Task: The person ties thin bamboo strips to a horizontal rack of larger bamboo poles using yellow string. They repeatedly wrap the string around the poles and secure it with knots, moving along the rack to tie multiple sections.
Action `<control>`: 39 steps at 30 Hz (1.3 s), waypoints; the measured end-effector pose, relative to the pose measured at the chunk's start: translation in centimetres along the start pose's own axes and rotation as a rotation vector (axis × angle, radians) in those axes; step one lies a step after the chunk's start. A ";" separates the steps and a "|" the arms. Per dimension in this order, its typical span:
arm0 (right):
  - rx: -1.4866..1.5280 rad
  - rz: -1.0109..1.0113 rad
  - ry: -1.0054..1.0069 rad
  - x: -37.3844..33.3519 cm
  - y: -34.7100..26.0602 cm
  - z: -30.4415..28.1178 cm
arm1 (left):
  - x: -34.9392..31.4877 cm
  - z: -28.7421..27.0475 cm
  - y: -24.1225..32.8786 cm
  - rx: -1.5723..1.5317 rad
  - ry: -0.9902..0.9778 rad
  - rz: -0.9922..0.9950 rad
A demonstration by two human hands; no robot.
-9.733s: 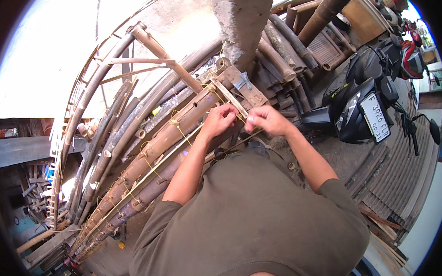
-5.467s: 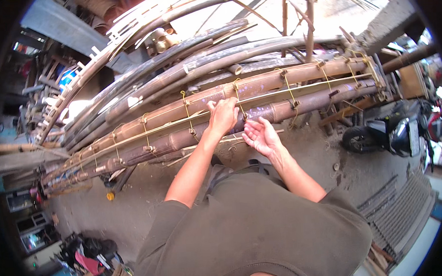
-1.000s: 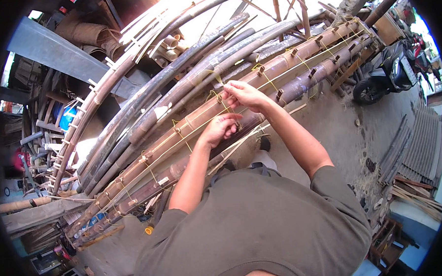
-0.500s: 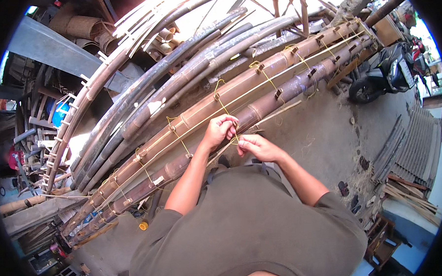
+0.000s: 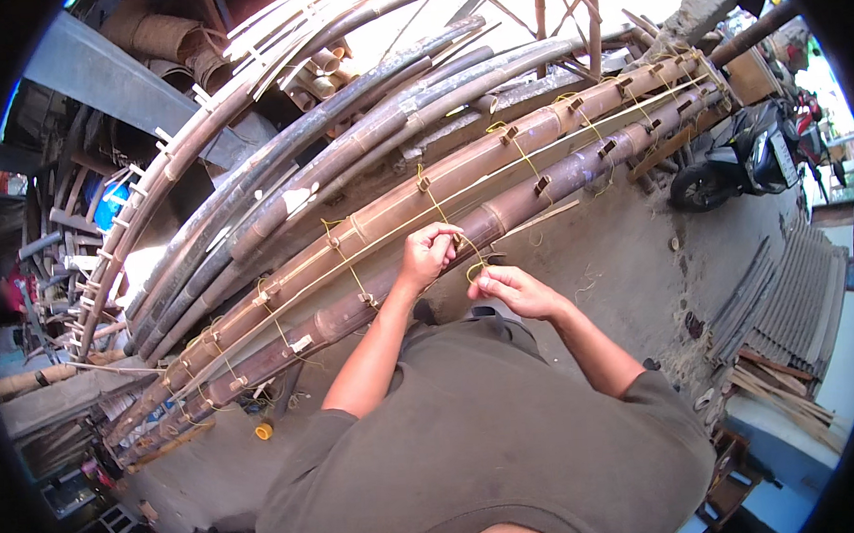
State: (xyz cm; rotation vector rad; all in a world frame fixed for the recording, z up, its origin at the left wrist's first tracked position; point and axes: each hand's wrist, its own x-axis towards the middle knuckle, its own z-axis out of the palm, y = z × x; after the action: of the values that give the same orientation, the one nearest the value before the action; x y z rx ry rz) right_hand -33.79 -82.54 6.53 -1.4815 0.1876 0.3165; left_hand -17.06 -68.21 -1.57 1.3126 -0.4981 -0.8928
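Note:
Two long brown bamboo poles run diagonally side by side: a far pole (image 5: 392,209) and a near pole (image 5: 339,318). Short wooden pegs (image 5: 543,184) stick out along both, with yellow cord (image 5: 436,206) strung across between them. My left hand (image 5: 428,257) is closed at a peg on the near pole, fingertips pinching the cord there. Toward my body, my right hand (image 5: 516,291) pinches the cord's loose end, which bends in a loop by the fingers. A short stretch of cord curves between the two hands.
Beyond the poles lie several curved dark bamboo poles (image 5: 383,125) and a bent frame with white pegs (image 5: 170,163). A parked motorbike (image 5: 741,157) stands at right, above stacked corrugated sheets (image 5: 795,289). A yellow ring-shaped piece (image 5: 264,432) is on the floor at left.
My right hand has moved a little to the right and away from the left, drawing out the cord between them. My left hand stays by the peg.

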 end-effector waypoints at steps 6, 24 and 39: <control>-0.047 -0.386 0.237 3.8 -7.6 -0.7 | -0.1 0.0 -0.5 -0.049 0.075 0.028; -0.182 -0.007 0.228 0.0 10.1 1.8 | -1.3 1.1 -0.6 0.086 0.203 0.122; -1.232 -0.425 0.373 17.2 -2.2 -6.5 | -1.5 0.9 0.3 0.126 0.154 0.104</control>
State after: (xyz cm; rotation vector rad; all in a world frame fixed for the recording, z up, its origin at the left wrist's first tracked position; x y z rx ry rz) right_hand -16.43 -87.58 2.64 -2.7366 -0.0630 -0.2740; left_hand -18.53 -67.51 -0.80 1.4449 -0.5029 -0.6771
